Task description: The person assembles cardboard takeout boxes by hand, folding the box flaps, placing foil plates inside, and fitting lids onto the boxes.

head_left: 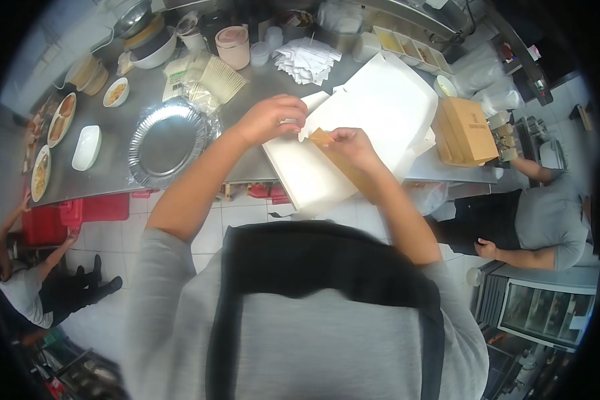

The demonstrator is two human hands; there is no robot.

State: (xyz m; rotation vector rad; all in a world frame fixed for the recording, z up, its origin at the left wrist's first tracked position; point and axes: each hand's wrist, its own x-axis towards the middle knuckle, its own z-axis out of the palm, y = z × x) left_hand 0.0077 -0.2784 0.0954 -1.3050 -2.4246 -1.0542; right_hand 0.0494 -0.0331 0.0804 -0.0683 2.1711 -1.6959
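A large cardboard box, white inside and brown outside, lies unfolded across the front edge of the steel counter. My left hand has its fingers bent in a pinch at a small white corner flap of the box. Close beside it, my right hand grips the box's raised side wall near a brown corner flap. Part of the wall is hidden under my right forearm. The white panel nearest my body juts out past the counter edge.
Left on the counter sit a foil tray, a white dish and plates of food. Paper slips lie behind the box. Brown boxes stand right. One co-worker is at right, another at left.
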